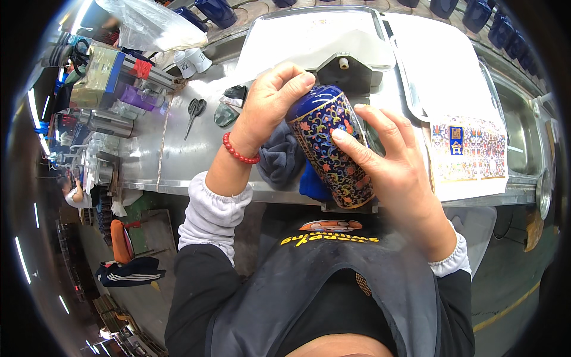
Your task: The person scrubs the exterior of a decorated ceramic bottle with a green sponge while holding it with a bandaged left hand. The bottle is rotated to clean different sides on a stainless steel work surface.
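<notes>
A dark blue ceramic bottle (332, 146) with a colourful floral pattern and gold bands is tilted in front of me, above the bench's front edge. My left hand (272, 101) is closed round its plain blue shoulder, thumb and fingers at the top end. On the right side of the bottle, my right hand (383, 143) grips it, thumb pressed on the pattern and fingers partly hidden behind. Beneath lie a grey cloth (281, 159) and a bright blue cloth (314, 183). A printed floral sheet (470, 152), matching in style, rests on white paper right of my right hand.
A metal bench (178, 160) carries scissors (194, 113), a dark green flat piece (226, 114) and two white cups (191, 61). White-covered trays (315, 35) stand beyond the bottle. Several blue vessels (215, 12) line the far edge. At right is a metal sink (522, 140).
</notes>
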Available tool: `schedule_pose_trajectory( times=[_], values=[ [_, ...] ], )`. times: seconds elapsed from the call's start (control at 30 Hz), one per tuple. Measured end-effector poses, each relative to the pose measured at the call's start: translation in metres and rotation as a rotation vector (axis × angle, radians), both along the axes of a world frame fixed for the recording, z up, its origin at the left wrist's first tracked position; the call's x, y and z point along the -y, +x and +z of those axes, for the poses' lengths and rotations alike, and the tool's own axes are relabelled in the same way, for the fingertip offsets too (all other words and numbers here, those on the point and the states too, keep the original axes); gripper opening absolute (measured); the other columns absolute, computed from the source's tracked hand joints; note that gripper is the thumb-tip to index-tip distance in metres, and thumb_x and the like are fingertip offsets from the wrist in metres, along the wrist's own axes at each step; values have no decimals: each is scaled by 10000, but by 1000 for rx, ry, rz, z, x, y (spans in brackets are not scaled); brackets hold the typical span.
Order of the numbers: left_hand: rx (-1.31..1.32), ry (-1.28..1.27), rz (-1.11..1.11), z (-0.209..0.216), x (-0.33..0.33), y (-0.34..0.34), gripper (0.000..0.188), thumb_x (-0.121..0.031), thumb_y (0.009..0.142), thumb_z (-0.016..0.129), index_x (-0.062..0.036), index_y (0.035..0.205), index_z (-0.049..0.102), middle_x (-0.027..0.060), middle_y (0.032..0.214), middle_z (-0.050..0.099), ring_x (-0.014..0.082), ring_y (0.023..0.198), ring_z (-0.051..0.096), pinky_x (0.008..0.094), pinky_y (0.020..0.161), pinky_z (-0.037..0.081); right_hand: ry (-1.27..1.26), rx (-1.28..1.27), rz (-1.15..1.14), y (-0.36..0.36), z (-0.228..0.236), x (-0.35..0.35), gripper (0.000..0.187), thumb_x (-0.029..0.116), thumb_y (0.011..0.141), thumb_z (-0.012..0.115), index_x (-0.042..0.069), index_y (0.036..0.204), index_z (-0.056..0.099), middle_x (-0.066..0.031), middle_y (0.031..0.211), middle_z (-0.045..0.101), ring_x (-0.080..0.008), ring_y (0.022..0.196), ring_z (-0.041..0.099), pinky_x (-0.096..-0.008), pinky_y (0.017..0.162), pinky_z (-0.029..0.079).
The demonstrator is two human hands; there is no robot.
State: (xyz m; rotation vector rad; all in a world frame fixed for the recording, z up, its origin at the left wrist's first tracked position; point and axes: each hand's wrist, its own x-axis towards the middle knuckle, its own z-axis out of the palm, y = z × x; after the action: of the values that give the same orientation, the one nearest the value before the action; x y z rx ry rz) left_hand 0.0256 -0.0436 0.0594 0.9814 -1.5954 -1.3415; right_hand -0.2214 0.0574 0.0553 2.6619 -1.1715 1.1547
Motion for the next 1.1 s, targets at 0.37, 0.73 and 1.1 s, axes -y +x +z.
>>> schedule_pose_trajectory(
  times=[0.37,0.73,1.1],
  values=[
    [-15,9,2,0,-1,-1,296,-331,1023,683,-39,973,697,-54,821,631,14,728,531,192,623,427,29,16,-1,1,-4,-5,547,122,779,747,212,1317,706,-127,1427,560,-356,1236,546,-473,1002,480],
    [7,78,-33,2,0,5,193,-232,1048,651,-40,1047,671,-33,922,666,28,821,607,190,745,495,81,75,4,1,-8,-3,600,17,733,728,219,1299,726,-143,1408,574,-369,1253,552,-462,1047,482],
    [-21,52,-7,-2,1,0,266,-313,1031,670,-50,991,682,-57,836,622,15,741,541,185,650,432,90,444,66,10,13,1,479,6,878,681,24,1347,586,-224,1183,675,-396,972,710,-443,832,577]
  ],
)
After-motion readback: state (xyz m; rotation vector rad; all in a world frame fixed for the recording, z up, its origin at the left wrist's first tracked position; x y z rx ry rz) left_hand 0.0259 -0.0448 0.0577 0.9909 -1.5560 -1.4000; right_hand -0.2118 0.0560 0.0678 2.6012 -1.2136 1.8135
